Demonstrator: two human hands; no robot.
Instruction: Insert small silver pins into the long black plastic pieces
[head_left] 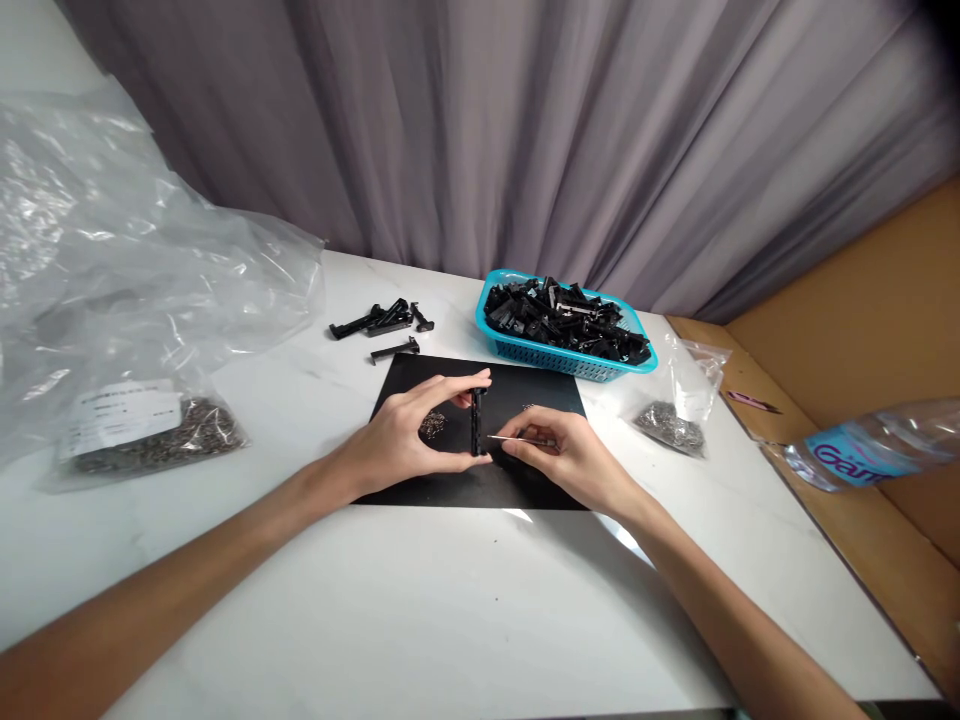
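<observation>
Between its thumb and fingers, my left hand (409, 425) grips a slim black plastic part (477, 422) upright by its two ends. My right hand (559, 450) pinches thin metal tweezers (525, 440), whose tip points left and lies close to the part's side. Whether the tip touches the part or carries anything is too small to tell. Both hands are above a black mat (480, 490). A little pile of tiny metal pieces (433, 425) lies on the mat behind my left hand. More tiny pieces (529, 407) show just beyond my right hand.
A blue basket (551, 360) heaped with black parts stands behind the mat. Several loose black parts (390, 318) lie left of it. Bags of small metal pieces sit left (161, 440) and right (671, 425). Clear plastic sheeting (150, 250) covers the far left. A bottle (877, 445) lies right.
</observation>
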